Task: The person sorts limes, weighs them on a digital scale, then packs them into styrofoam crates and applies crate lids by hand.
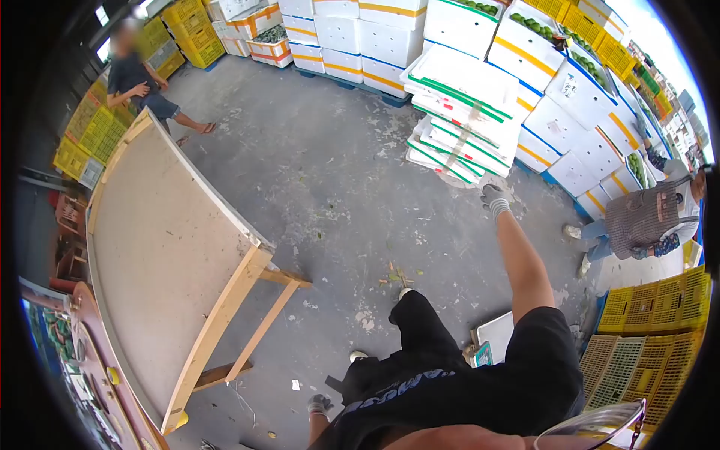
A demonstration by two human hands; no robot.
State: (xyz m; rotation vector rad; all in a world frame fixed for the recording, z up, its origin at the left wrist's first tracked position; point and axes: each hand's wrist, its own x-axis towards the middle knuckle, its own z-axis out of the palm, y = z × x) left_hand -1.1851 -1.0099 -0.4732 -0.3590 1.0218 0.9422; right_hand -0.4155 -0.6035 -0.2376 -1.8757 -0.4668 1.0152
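My right hand [493, 201], in a grey glove, reaches forward to the lower edge of a stack of white foam lids [469, 90] with green edges, bound with tape. Its fingers are near the bottom of the stack; whether they touch it is unclear. Low in the view, my left hand [319, 406], gloved too, hangs by my side over the grey floor [300, 172]. Nothing shows in it, and its fingers are too small to read.
A wooden-framed table [165, 240] stands at the left. White foam boxes [394, 45] line the back. Yellow crates [645, 360] are at the right. One person [652, 217] stands at the right, another [139, 82] sits at the upper left. A scale [495, 337] lies beside me.
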